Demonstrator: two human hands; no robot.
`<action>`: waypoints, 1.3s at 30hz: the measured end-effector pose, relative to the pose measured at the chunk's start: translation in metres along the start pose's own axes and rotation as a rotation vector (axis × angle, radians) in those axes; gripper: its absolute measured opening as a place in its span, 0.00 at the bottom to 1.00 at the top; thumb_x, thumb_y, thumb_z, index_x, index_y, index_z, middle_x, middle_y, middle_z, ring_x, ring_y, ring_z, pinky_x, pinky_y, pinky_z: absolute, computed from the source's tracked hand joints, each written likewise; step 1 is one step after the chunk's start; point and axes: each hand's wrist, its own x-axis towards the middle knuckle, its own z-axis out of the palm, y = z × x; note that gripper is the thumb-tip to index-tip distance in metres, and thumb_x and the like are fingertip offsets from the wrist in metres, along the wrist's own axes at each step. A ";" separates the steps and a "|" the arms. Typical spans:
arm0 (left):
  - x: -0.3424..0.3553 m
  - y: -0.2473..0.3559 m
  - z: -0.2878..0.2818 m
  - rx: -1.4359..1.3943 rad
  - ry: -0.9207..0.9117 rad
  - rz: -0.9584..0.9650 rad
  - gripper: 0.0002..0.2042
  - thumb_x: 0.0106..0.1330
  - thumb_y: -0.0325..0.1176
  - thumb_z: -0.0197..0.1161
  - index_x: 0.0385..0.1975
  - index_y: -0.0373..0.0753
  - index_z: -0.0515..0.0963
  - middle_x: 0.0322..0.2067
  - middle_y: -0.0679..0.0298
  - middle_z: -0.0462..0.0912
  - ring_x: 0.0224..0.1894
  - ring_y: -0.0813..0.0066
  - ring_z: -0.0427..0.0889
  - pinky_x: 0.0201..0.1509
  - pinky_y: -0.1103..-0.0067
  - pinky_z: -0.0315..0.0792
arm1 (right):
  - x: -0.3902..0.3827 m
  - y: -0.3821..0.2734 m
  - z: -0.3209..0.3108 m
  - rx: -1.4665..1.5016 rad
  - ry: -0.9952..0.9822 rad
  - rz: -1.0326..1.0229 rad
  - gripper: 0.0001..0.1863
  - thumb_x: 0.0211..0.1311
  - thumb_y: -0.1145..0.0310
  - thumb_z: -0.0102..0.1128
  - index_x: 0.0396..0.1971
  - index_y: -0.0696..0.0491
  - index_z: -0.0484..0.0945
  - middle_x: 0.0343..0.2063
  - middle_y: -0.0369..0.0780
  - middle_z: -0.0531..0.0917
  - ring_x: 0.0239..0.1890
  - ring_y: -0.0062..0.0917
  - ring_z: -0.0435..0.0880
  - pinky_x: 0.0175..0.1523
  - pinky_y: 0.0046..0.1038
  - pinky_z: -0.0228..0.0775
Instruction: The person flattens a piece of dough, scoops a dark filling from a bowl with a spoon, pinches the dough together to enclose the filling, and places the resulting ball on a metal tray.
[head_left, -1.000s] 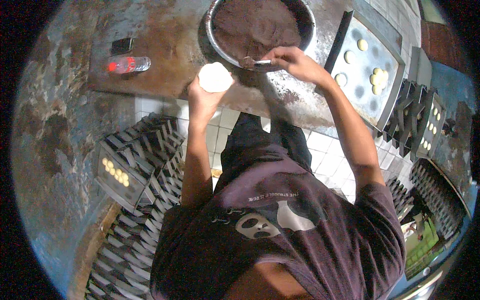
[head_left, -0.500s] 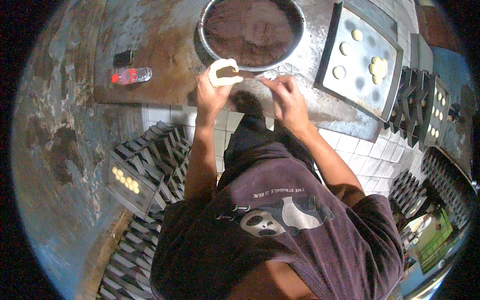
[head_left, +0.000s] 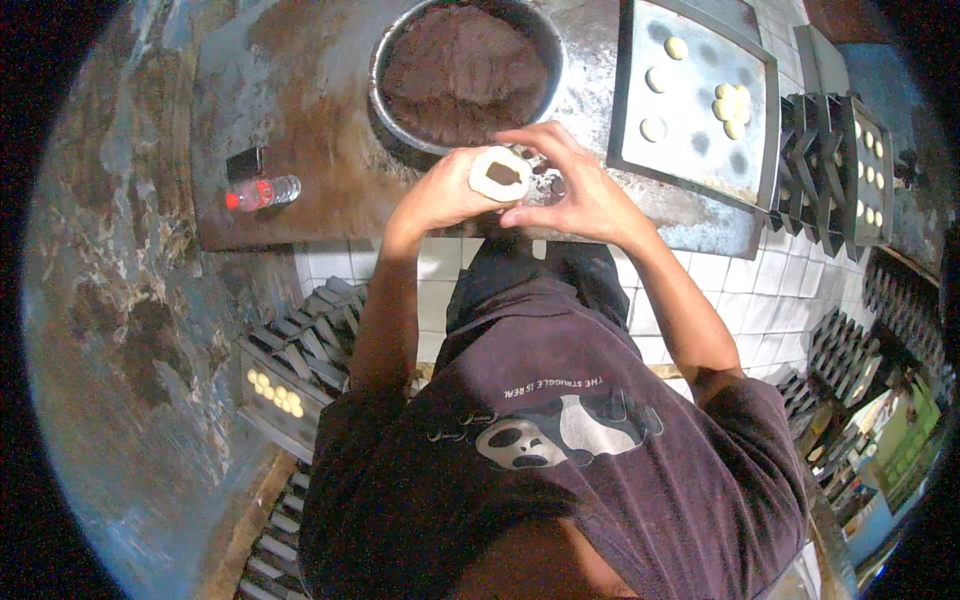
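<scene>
My left hand is closed around a round of pale dough, whose open top shows dark brown filling inside. Just to the right, my right hand curves toward the dough with thumb and fingers spread apart. Its thumb tip comes close to the dough's lower edge; whether it touches, I cannot tell. Small dark bits show between its fingers, too small to name. Beyond both hands stands a wide metal basin full of dark brown filling.
Dough balls sit on a metal tray at the right of the worktable. A red-capped plastic bottle lies at the left beside a small black object. Stacked trays with dough balls flank me on both sides.
My right hand has opened; the thin tool it held at the dough is no longer clearly visible. The dough has shifted right and slightly down, and both hands are closer together.
</scene>
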 end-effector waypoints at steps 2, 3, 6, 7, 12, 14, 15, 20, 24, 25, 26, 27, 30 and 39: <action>0.003 0.015 -0.006 0.089 -0.042 -0.027 0.17 0.56 0.35 0.78 0.43 0.37 0.84 0.39 0.64 0.89 0.43 0.76 0.86 0.52 0.75 0.78 | 0.009 -0.017 -0.005 -0.088 -0.032 -0.052 0.32 0.53 0.57 0.81 0.55 0.55 0.81 0.52 0.42 0.81 0.52 0.32 0.83 0.58 0.36 0.78; 0.004 0.022 -0.009 0.134 -0.060 -0.040 0.18 0.55 0.36 0.79 0.43 0.37 0.84 0.39 0.64 0.89 0.43 0.76 0.86 0.52 0.75 0.78 | 0.011 -0.015 -0.007 -0.047 -0.026 -0.032 0.29 0.53 0.58 0.81 0.53 0.55 0.82 0.49 0.41 0.82 0.51 0.31 0.84 0.55 0.34 0.79; 0.001 0.040 -0.014 0.035 -0.029 0.077 0.26 0.53 0.40 0.80 0.50 0.36 0.80 0.42 0.62 0.87 0.43 0.72 0.85 0.52 0.73 0.77 | 0.016 -0.008 -0.014 0.156 -0.026 0.088 0.17 0.60 0.64 0.77 0.44 0.58 0.86 0.42 0.37 0.85 0.44 0.21 0.85 0.46 0.27 0.79; -0.001 0.042 -0.014 0.001 -0.016 0.114 0.29 0.53 0.41 0.80 0.52 0.35 0.78 0.43 0.61 0.87 0.43 0.71 0.85 0.52 0.72 0.77 | 0.015 -0.009 -0.016 0.212 0.001 0.131 0.16 0.61 0.64 0.76 0.44 0.57 0.86 0.42 0.38 0.86 0.43 0.22 0.85 0.47 0.27 0.79; -0.011 0.045 0.010 -0.495 0.202 0.071 0.13 0.71 0.34 0.65 0.51 0.37 0.77 0.41 0.69 0.83 0.39 0.87 0.78 0.38 0.86 0.69 | 0.012 -0.029 -0.017 0.497 0.082 0.325 0.20 0.65 0.63 0.72 0.52 0.58 0.84 0.50 0.44 0.85 0.43 0.27 0.88 0.51 0.32 0.81; -0.013 0.043 0.010 -0.513 0.241 0.006 0.12 0.72 0.35 0.63 0.50 0.36 0.78 0.40 0.70 0.83 0.38 0.86 0.78 0.38 0.85 0.71 | 0.012 -0.044 -0.017 0.322 0.117 0.205 0.26 0.62 0.60 0.74 0.56 0.58 0.81 0.52 0.46 0.83 0.48 0.33 0.87 0.53 0.36 0.80; -0.014 0.043 0.011 -0.521 0.258 -0.028 0.12 0.72 0.35 0.62 0.49 0.36 0.78 0.39 0.70 0.82 0.38 0.85 0.78 0.39 0.85 0.71 | 0.011 -0.052 -0.018 0.089 0.140 0.070 0.29 0.61 0.58 0.75 0.58 0.57 0.80 0.52 0.47 0.81 0.50 0.36 0.86 0.53 0.38 0.80; -0.007 0.061 0.026 -0.670 0.458 -0.069 0.12 0.71 0.36 0.57 0.48 0.37 0.78 0.38 0.67 0.82 0.35 0.83 0.79 0.35 0.84 0.71 | 0.030 -0.053 -0.020 -0.321 0.052 -0.228 0.32 0.53 0.61 0.80 0.58 0.52 0.80 0.47 0.43 0.80 0.50 0.32 0.83 0.51 0.35 0.79; -0.014 0.065 0.006 -0.981 0.223 -0.082 0.14 0.75 0.42 0.52 0.53 0.41 0.73 0.35 0.69 0.77 0.27 0.91 0.68 0.25 0.90 0.57 | 0.034 -0.055 -0.030 -0.056 0.116 -0.123 0.16 0.59 0.64 0.76 0.42 0.58 0.86 0.34 0.42 0.85 0.38 0.31 0.88 0.44 0.31 0.81; -0.016 0.068 0.007 -0.929 0.235 -0.036 0.15 0.75 0.42 0.54 0.53 0.40 0.72 0.36 0.69 0.78 0.28 0.90 0.69 0.26 0.89 0.59 | 0.033 -0.053 -0.029 0.038 0.131 -0.071 0.15 0.61 0.65 0.75 0.42 0.58 0.86 0.36 0.42 0.86 0.39 0.29 0.88 0.44 0.30 0.81; -0.018 0.070 0.008 -0.877 0.246 0.009 0.15 0.75 0.42 0.55 0.54 0.40 0.72 0.37 0.69 0.78 0.29 0.89 0.71 0.28 0.89 0.61 | 0.032 -0.047 -0.027 0.131 0.147 -0.019 0.13 0.62 0.66 0.73 0.42 0.59 0.87 0.37 0.41 0.87 0.39 0.26 0.89 0.44 0.29 0.81; -0.020 0.073 0.009 -0.827 0.256 0.053 0.15 0.75 0.41 0.56 0.54 0.39 0.72 0.38 0.68 0.78 0.30 0.88 0.72 0.29 0.88 0.63 | 0.032 -0.044 -0.027 0.223 0.163 0.036 0.12 0.64 0.67 0.72 0.42 0.59 0.87 0.39 0.41 0.87 0.40 0.24 0.89 0.44 0.28 0.82; -0.014 0.077 0.017 -0.452 0.469 0.158 0.14 0.72 0.36 0.62 0.52 0.36 0.75 0.41 0.68 0.80 0.37 0.84 0.76 0.40 0.84 0.71 | 0.031 -0.053 -0.032 0.429 0.089 0.211 0.17 0.69 0.66 0.67 0.53 0.58 0.83 0.44 0.41 0.87 0.41 0.24 0.89 0.46 0.28 0.84; 0.001 0.102 0.021 -0.881 0.319 -0.042 0.15 0.72 0.36 0.55 0.53 0.36 0.75 0.30 0.70 0.78 0.23 0.90 0.70 0.21 0.89 0.60 | 0.026 -0.045 -0.042 -0.186 0.213 -0.293 0.28 0.53 0.59 0.81 0.55 0.48 0.86 0.42 0.41 0.82 0.47 0.32 0.85 0.49 0.32 0.79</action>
